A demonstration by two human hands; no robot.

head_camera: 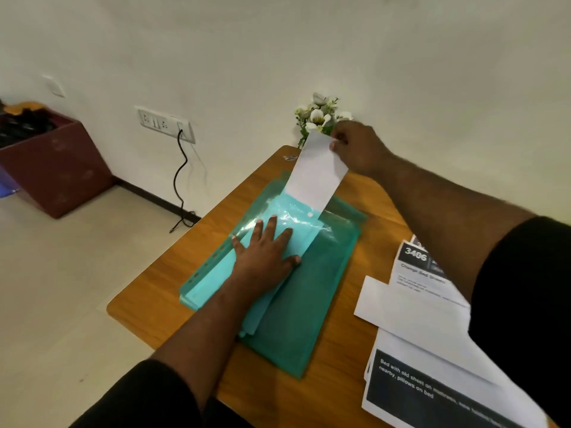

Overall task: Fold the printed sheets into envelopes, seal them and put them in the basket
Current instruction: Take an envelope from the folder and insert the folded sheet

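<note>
A green plastic folder (312, 304) lies on the wooden table (160, 291), with a lighter green punched sleeve (213, 273) on top of it. My left hand (265, 251) presses flat on the sleeve, fingers spread. My right hand (355, 146) pinches the far end of a white envelope (318, 174), which sticks half out of the sleeve's far opening. Printed sheets (432, 387) with dark blocks and a second white envelope (398, 307) lie at the right, partly under my right arm.
A small bunch of white artificial flowers (318, 115) stands at the table's far edge against the wall. A dark red bin (58, 171) sits on the floor at the left. A black cable (180, 180) hangs from the wall socket.
</note>
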